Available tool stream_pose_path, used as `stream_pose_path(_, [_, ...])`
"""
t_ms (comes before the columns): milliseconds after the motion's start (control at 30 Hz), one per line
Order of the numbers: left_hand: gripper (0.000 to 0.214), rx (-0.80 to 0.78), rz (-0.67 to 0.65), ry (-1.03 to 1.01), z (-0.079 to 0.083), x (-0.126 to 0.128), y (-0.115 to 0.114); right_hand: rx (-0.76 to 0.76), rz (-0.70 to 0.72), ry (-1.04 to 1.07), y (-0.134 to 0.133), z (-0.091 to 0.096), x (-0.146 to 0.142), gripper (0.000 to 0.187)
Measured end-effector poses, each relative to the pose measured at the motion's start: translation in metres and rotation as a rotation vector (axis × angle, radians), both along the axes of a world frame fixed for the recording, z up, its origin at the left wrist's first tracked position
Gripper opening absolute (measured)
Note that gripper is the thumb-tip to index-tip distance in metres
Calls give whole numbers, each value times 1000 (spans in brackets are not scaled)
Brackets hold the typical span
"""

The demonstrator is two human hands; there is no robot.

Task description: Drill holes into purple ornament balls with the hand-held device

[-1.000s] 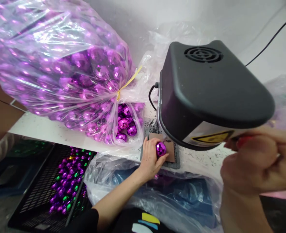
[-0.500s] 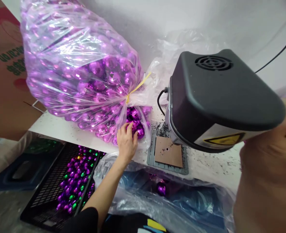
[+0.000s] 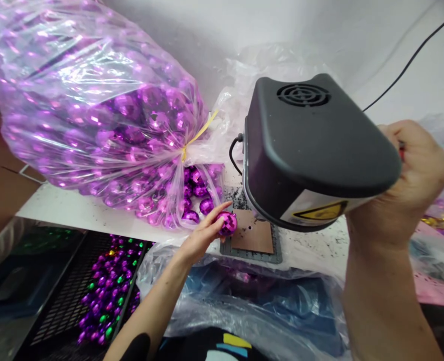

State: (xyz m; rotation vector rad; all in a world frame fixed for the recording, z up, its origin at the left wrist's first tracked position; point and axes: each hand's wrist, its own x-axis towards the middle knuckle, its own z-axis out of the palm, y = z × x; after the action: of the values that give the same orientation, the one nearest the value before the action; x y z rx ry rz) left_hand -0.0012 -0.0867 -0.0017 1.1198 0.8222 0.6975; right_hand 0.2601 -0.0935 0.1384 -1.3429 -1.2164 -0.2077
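A shiny purple faceted ball is held in the fingertips of my left hand, over the left edge of a brown square board with a small hole. The board lies on a grey base plate, under a black machine head with a round vent and a yellow warning label. At the machine's right side, my right hand is closed around a handle, mostly hidden, with a small red part showing. Left of the board, loose purple balls lie at the mouth of a large clear bag.
A yellow tie cinches the bag. Below left, a black crate contains purple and green balls. Clear plastic drapes over a blue container at the table's front edge. Dark flakes litter the white table; a pink basket stands right.
My left hand has come away from the bag's mouth, moving right with a purple ball to the board's edge. My right hand stays at the machine; the whole view has shifted.
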Motion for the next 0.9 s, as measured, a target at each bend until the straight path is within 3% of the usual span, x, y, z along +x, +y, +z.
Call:
stream_pose_path(100, [56,148,28,169,-6,13,-5,-7,19,1,-1,-1,0,29])
stream_pose_path(233, [44,351,8,391,-10,26,-3,-12,31,1,-1,-1,-2,31])
stream_pose_path(533, [40,859,47,641,-22,51,-8,13,42,-27,0,0,-3,39])
stream_pose_path(700, [42,881,89,826,-34,75,-10,-9,3,-30,-2,0,-4,37])
stream_pose_path(900, [43,754,163,725,-49,87,-8,-36,7,-35,-3,2,-2,35])
